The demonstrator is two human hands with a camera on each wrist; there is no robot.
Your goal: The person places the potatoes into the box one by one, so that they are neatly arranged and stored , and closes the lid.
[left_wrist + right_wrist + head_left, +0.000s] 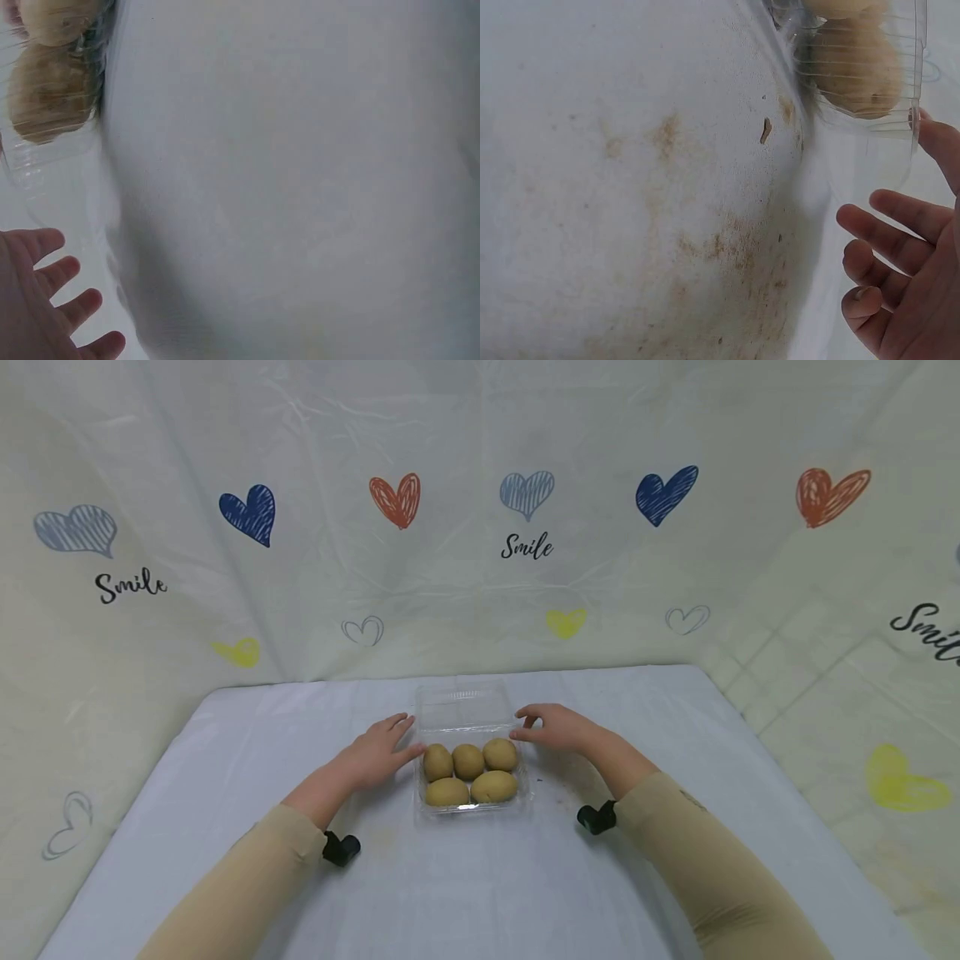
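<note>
A clear plastic clamshell box [472, 808] stands on the table with its lid [461, 706] raised at the back. Several potatoes [468, 762] lie inside in two rows. My left hand [375, 755] is at the box's left side, fingers spread and straight, the thumb reaching to the rim. On the other side, my right hand [558, 727] has its thumb tip at the right rim near the hinge. Its fingers are loosely bent beside the lid, as the right wrist view also shows, where a potato [859, 67] appears through the ribbed wall.
A white cloth [480, 893] covers the table. Brown dirt smudges [716, 244] and a small dark crumb [766, 130] mark it right of the box. Behind the table hangs a pale curtain [450, 577] printed with hearts and lettering.
</note>
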